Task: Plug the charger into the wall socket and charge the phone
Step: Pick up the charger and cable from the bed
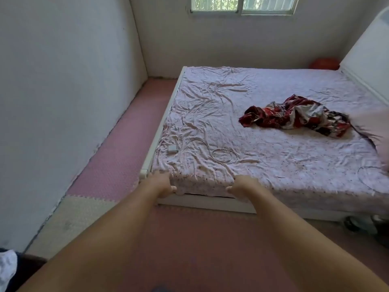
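Observation:
A white charger block (172,149) lies on the bed near its left edge, with its thin white cable (223,154) looped on the sheet to the right of it. Both my arms reach out toward the foot of the bed. My left hand (163,184) and my right hand (242,186) hover at the front edge of the mattress, fingers curled downward, holding nothing. The charger is about a hand's length beyond my left hand. No phone or wall socket is visible.
The bed (202,202) has a wrinkled pale floral sheet and a white frame. A red patterned cloth (294,116) lies crumpled on it. Another thin cable (366,175) sits at the right edge. Pink foam mats (117,157) cover the floor beside the left wall.

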